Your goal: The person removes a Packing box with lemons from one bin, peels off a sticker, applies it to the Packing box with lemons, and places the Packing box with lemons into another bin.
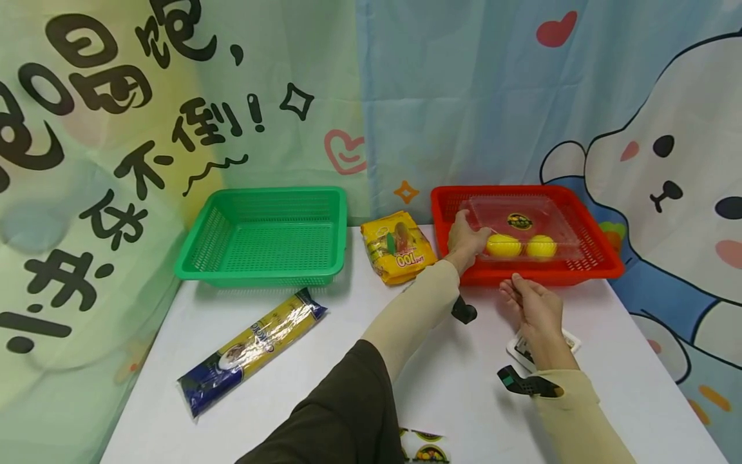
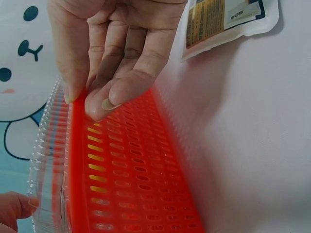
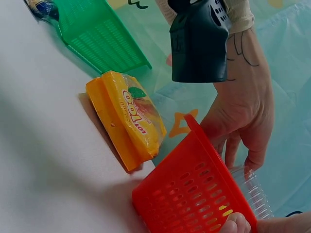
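A red basket [image 1: 603, 264] holds a clear clamshell box [image 1: 522, 222] with two lemons [image 1: 503, 245]. The left hand [image 1: 466, 240] grips the box; the right hand [image 1: 536, 308], fingers relaxed, touches the basket rim. The green basket [image 1: 266, 235] is well apart.

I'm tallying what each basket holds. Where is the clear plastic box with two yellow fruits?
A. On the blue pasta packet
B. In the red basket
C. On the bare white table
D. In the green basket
B: the clear plastic clamshell box with two yellow round fruits lies inside the red plastic mesh basket, a hand touching its left end.
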Motion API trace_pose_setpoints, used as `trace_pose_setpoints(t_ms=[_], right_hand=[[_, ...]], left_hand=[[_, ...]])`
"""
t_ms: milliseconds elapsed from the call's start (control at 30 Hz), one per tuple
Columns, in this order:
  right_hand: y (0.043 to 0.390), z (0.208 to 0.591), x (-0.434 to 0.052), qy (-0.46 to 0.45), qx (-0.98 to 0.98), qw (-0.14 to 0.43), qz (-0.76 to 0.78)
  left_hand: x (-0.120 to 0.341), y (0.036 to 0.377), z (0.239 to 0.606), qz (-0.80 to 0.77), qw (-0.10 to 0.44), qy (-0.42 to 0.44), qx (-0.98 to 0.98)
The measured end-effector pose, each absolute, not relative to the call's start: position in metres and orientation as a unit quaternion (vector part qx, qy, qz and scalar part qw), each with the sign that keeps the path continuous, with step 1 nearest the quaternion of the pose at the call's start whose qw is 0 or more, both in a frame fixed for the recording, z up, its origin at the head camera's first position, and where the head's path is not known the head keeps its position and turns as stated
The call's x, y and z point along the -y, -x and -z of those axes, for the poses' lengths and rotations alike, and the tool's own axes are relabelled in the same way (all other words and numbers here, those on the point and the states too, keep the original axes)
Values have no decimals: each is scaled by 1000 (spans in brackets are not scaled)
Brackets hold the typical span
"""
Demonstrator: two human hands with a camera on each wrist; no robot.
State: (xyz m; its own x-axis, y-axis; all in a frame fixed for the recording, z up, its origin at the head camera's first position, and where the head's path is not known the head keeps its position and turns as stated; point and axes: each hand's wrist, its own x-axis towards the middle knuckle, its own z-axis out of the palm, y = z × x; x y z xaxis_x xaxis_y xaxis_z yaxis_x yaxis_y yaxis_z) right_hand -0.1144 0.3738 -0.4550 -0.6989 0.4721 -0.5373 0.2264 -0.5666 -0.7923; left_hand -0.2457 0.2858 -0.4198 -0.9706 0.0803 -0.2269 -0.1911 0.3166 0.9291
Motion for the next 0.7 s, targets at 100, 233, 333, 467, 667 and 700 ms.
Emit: trace_pose_setpoints(t_ms=[100, 233, 333, 467, 667, 700], right_hand=[[114, 454, -374, 376, 461, 73, -800], [113, 454, -374, 377, 462, 70, -800], [114, 455, -374, 381, 463, 73, -797], [114, 455, -373, 384, 463, 77, -795], [114, 455, -373, 383, 462, 75, -796], [114, 455, -373, 382, 463, 74, -797]], left_hand=[[-287, 246, 421, -579, 116, 38, -806], [-290, 248, 423, -567, 113, 40, -815], [-291, 248, 424, -564, 114, 36, -817], [-290, 247, 425, -565, 119, 29, -816], [-290, 246, 425, -557, 117, 28, -822], [-290, 246, 425, -556, 117, 29, -823]])
